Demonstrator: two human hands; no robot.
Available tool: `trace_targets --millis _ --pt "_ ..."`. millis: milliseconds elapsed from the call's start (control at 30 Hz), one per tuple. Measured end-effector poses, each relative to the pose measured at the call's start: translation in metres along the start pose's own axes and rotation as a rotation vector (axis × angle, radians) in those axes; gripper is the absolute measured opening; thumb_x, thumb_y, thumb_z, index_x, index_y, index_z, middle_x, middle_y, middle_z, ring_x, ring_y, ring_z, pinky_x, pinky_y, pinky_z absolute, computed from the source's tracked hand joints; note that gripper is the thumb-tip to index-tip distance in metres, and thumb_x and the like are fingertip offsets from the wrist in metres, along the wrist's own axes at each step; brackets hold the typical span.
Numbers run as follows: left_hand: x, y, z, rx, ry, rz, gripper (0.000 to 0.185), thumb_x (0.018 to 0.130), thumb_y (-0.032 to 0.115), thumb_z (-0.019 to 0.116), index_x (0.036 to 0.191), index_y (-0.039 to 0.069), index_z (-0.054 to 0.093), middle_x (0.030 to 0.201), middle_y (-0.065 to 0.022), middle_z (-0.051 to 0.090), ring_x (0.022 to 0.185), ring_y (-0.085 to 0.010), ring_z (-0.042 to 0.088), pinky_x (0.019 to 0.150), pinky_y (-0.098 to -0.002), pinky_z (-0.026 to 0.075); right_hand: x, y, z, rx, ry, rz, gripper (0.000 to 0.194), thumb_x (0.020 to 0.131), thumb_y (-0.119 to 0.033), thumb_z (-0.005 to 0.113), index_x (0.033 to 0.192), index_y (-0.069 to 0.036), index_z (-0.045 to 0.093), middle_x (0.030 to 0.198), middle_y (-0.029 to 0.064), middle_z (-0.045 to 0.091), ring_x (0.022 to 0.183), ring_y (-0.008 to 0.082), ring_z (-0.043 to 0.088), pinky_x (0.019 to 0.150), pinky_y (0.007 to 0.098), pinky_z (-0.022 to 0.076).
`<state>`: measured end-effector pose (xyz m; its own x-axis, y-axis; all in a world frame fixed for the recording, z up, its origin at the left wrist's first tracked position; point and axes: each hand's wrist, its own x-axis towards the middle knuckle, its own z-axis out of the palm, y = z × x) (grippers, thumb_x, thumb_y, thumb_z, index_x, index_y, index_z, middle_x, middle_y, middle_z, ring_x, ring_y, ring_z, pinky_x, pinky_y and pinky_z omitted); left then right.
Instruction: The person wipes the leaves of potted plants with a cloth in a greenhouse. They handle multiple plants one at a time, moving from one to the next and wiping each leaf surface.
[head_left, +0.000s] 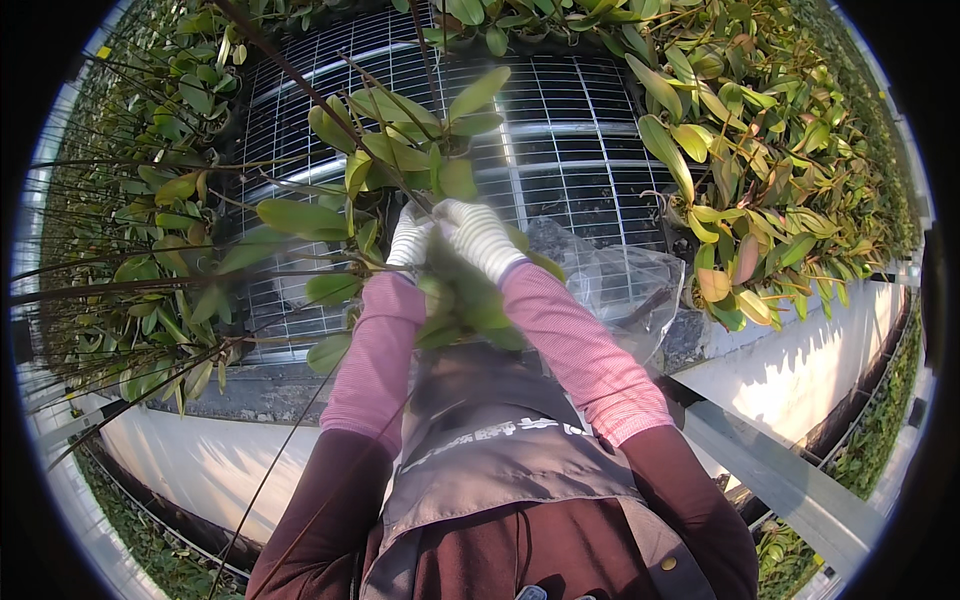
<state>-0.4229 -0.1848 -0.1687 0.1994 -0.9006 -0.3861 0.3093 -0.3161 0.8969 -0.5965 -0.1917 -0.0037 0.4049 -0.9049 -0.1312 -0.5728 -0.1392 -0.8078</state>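
My left hand (411, 238) and my right hand (480, 234), both in white striped knit gloves, meet in front of my chest. Their curled fingers close around the lower part of a long dark flower stem (330, 112), which slants up to the far left; the exact fingertip grip is partly hidden. Broad green leaves (397, 150) of potted orchid-like plants surround the hands. More leaves (472, 304), blurred, lie below and between my forearms. A crumpled clear plastic sheet or bag (622, 281) rests right of my right forearm.
Under the plants is a metal wire-mesh bench (570, 150). Dense leafy plants stand left (172, 247) and right (742, 202), with several long dark stems (127, 285) reaching across from the left. A metal beam (780, 472) runs at lower right, beside a pale bench side (810, 367).
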Motion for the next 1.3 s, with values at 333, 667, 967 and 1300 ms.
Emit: trace_targets --millis 333,667,967,1300 --pt "-0.002 0.047 -0.004 0.087 -0.149 -0.267 0.039 0.088 0.01 0.066 0.124 0.004 0.052 0.098 -0.0142 0.068 0.089 -0.0226 0.065 0.076 -0.0333 0.054 -0.021 -0.013 -0.006 0.225 -0.004 0.215 0.023 0.09 -0.009 0.061 0.112 -0.007 0.067 0.105 0.0167 0.071 0.096 0.0317 0.068 0.087 0.0372 0.0525" --pt "-0.081 0.098 0.042 0.949 0.047 0.294 0.048 0.078 0.013 0.075 0.121 -0.002 0.061 0.107 -0.0191 0.069 0.093 -0.0274 0.068 0.083 -0.0332 0.054 -0.024 -0.008 -0.007 0.217 -0.016 0.278 0.024 0.089 -0.012 0.065 0.112 -0.007 0.067 0.1 0.0175 0.071 0.089 0.0313 0.068 0.082 0.0383 0.0536" --pt "-0.095 0.104 0.05 0.984 0.055 0.204 0.024 0.092 0.004 0.059 0.115 0.0 0.067 0.108 -0.0127 0.071 0.094 -0.0195 0.067 0.085 -0.0296 0.051 -0.025 0.019 0.007 -0.174 -0.058 0.036 0.029 0.088 -0.029 0.067 0.105 -0.006 0.065 0.096 0.0212 0.069 0.088 0.0397 0.065 0.079 0.045 0.053" --pt "-0.069 0.065 0.027 0.584 0.089 0.094 0.04 0.082 0.002 0.064 0.122 -0.002 0.063 0.113 -0.02 0.069 0.1 -0.0267 0.067 0.088 -0.0337 0.052 -0.023 0.009 0.011 -0.246 -0.039 -0.102 0.03 0.095 -0.032 0.055 0.104 -0.004 0.062 0.091 0.018 0.069 0.083 0.0379 0.065 0.077 0.0422 0.0535"
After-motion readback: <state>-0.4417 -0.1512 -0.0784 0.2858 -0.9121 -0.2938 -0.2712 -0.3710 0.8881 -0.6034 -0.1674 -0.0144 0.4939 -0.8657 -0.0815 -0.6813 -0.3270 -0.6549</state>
